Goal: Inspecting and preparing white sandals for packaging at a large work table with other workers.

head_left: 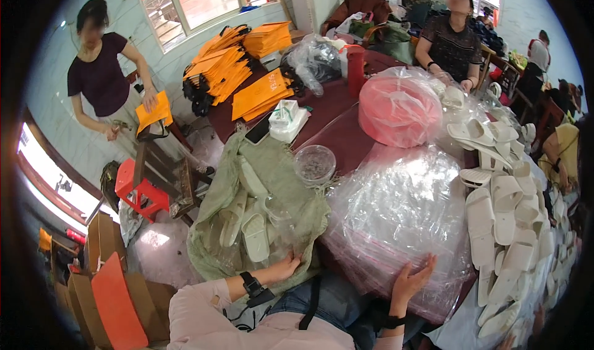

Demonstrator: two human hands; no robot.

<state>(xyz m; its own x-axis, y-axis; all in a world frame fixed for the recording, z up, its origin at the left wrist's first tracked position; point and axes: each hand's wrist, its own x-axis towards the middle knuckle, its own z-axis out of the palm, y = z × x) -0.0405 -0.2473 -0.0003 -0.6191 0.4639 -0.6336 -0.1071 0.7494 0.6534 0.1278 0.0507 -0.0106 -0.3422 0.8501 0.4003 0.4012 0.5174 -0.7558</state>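
Note:
My left hand [286,267] rests at the near edge of a green woven sack [204,238]. Its fingers are loosely stretched and I see nothing in them. Inside the sack lie several white slippers [255,233], some in clear plastic bags. Fingers spread, my right hand [413,283] touches the near right part of a big pile of clear plastic bags [402,207] and grips nothing. Right of that pile, white slippers [482,217] are heaped in rows along the table.
Beyond the sack are a clear round tub [314,165], a phone [257,131], a tissue pack [286,121] and orange bags [263,95]. A pink plastic-wrapped bundle [399,108] stands behind the clear bags. One person [102,71] stands left; another [451,40] sits across the table.

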